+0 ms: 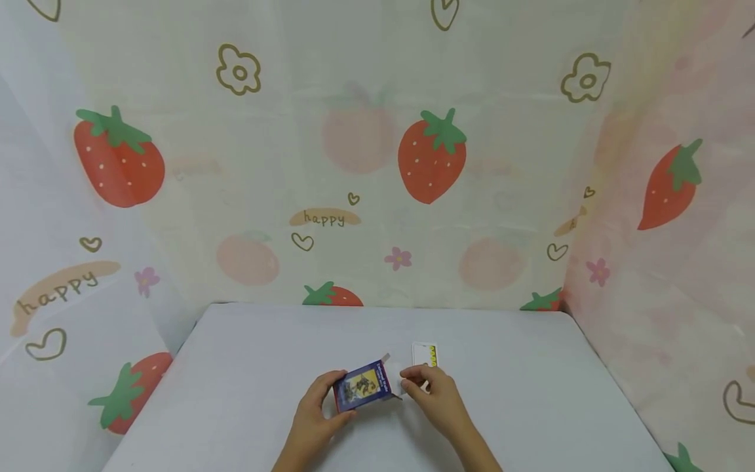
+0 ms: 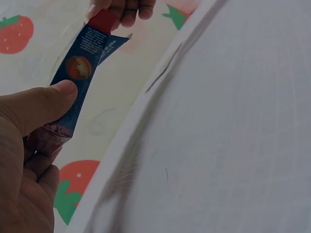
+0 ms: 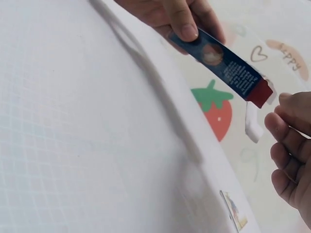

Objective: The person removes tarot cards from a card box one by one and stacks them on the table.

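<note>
My left hand (image 1: pixel 318 406) grips a blue card box (image 1: pixel 361 387) with a yellow picture on its front, thumb along one narrow side. In the left wrist view, the box (image 2: pixel 77 73) is held tilted, its red end (image 2: pixel 103 20) toward the other hand. Its end is open and white flaps (image 3: pixel 253 124) stick out. At that end, my right hand (image 1: pixel 436 396) pinches the edge of the white lid flap (image 1: pixel 395 378) between thumb and forefinger, partly hidden. The other fingers (image 3: pixel 284 182) of that hand are loosely curled. The box is above the table.
A white card (image 1: pixel 425 353) with a yellow pattern lies on the white table (image 1: pixel 265 354) just beyond my right hand. Cloth (image 1: pixel 354 151) printed with strawberries and flowers hangs behind the table and on both sides.
</note>
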Demonstrator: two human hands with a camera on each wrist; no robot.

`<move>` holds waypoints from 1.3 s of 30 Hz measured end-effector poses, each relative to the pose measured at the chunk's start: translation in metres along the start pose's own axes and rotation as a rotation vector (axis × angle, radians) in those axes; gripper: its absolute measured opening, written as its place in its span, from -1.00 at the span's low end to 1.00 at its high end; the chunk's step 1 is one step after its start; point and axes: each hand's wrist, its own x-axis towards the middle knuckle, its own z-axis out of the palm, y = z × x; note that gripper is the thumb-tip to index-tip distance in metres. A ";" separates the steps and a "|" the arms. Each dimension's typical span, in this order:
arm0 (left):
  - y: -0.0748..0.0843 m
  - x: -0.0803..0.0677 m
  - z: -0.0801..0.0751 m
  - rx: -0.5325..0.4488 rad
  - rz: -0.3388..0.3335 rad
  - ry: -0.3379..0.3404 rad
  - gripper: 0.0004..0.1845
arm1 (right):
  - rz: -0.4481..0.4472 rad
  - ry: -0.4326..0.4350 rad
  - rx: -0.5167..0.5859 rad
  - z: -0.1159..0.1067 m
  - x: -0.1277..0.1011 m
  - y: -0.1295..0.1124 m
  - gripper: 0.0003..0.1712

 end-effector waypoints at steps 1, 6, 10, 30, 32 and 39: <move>0.000 0.000 0.000 -0.001 0.001 0.000 -0.12 | 0.001 -0.007 -0.008 0.001 0.000 0.000 -0.88; 0.001 0.000 0.000 -0.008 -0.005 -0.004 -0.12 | 0.007 -0.037 -0.024 0.005 -0.003 0.000 -0.87; 0.002 0.000 0.001 -0.010 -0.010 -0.007 -0.13 | 0.020 -0.064 -0.032 0.007 -0.004 0.000 -0.84; -0.001 0.002 0.003 -0.018 -0.024 -0.024 -0.13 | 0.049 -0.073 0.029 0.019 0.000 0.005 -0.83; -0.001 0.002 0.003 -0.020 -0.021 -0.025 -0.13 | 0.062 -0.070 0.030 0.020 0.001 0.005 -0.85; -0.002 0.002 0.003 -0.030 -0.005 -0.029 -0.13 | 0.104 -0.064 0.046 0.022 0.002 0.004 -0.91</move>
